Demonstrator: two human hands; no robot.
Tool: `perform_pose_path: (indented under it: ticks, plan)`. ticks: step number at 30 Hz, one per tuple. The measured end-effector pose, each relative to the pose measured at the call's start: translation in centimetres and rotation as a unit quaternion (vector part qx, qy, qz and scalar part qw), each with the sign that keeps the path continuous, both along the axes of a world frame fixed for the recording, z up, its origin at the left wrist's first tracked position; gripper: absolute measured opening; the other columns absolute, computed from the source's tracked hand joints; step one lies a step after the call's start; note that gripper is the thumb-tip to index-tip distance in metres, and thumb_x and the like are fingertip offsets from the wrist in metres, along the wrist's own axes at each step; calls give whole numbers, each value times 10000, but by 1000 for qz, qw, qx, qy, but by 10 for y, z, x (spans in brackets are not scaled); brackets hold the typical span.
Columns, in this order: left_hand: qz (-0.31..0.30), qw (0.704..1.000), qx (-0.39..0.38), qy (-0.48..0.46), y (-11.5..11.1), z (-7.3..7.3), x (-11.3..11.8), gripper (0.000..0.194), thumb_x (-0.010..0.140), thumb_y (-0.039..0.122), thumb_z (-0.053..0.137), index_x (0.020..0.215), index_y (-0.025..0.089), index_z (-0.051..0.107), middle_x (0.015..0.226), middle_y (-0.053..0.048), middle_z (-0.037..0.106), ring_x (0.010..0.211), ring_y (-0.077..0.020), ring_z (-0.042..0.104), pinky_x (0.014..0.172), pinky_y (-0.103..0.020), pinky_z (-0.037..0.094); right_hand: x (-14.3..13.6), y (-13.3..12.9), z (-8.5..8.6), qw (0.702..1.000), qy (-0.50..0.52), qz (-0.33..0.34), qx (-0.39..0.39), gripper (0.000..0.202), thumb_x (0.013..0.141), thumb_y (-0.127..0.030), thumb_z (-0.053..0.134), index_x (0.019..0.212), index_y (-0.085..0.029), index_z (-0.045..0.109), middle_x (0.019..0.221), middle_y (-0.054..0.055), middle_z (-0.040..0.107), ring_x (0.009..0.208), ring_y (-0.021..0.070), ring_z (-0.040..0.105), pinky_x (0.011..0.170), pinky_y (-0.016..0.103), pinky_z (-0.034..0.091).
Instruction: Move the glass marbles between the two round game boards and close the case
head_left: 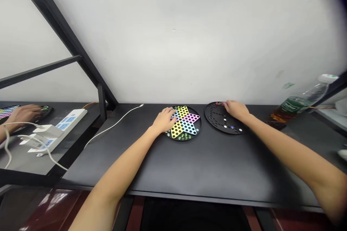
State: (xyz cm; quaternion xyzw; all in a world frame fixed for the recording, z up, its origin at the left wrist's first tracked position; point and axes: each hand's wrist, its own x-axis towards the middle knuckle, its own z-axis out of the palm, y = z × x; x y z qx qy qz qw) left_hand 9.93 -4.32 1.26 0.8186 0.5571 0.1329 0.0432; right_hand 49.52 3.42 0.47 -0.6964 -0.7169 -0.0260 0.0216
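Observation:
My left hand (165,120) lies over the left side of a round Chinese checkers board (187,118), which has a coloured star of holes. Its thumb is apart from the fingers, and I see nothing held in it. Green marbles (185,136) sit in the rim between the star's points. My right hand (236,109) is closed at the far edge of a black round board with holes (214,120). Its fingertips are pressed together beside some red marbles (217,103); what they hold, if anything, is hidden. White marbles (225,126) and a blue marble (232,127) rest on this board.
A bottle of brown drink (294,105) leans at the right near the wall. On the left, a white cable (114,124) crosses the dark table (173,166). Beyond a black frame (101,101) are a power strip (63,130) and another person's hand (25,113) at another board.

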Motion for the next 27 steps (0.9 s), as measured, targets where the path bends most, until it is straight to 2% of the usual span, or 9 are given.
perform_pose_path:
  ticks: [5, 13, 23, 27]
  plan:
    - [-5, 1000, 1, -1, 1, -1, 0, 414, 978, 319, 406, 1359, 230, 541, 1515, -85, 468, 1414, -259, 390, 1124, -455, 404, 7, 8, -6, 998, -54, 39, 17, 452, 1048, -403, 296, 1119, -98, 622, 1107, 210, 675, 957, 312, 672, 803, 398, 481]
    - [-10, 1000, 5, -1, 1, -1, -1, 416, 978, 329, 404, 1355, 221, 543, 1507, -92, 478, 1408, -258, 394, 1132, -459, 392, 23, 12, -9, 994, -72, 79, 28, 337, 1031, -337, 367, 1097, -112, 608, 1108, 193, 648, 1025, 283, 626, 811, 362, 462]
    - [-5, 1000, 6, -1, 1, -1, -1, 411, 977, 334, 414, 1351, 228, 548, 1505, -85, 480, 1406, -257, 397, 1121, -459, 406, 26, 16, -14, 997, -12, 60, 55, 295, 1002, -267, 393, 1187, -137, 583, 1193, 165, 640, 1056, 273, 609, 828, 357, 451]
    - [-7, 1000, 5, 0, 1, -1, -1, 415, 976, 335, 414, 1354, 222, 546, 1506, -89, 479, 1406, -256, 397, 1124, -456, 402, 20, 10, -11, 996, -9, 24, 85, 301, 975, -279, 433, 1168, -118, 598, 1179, 191, 638, 1073, 299, 597, 833, 379, 457]
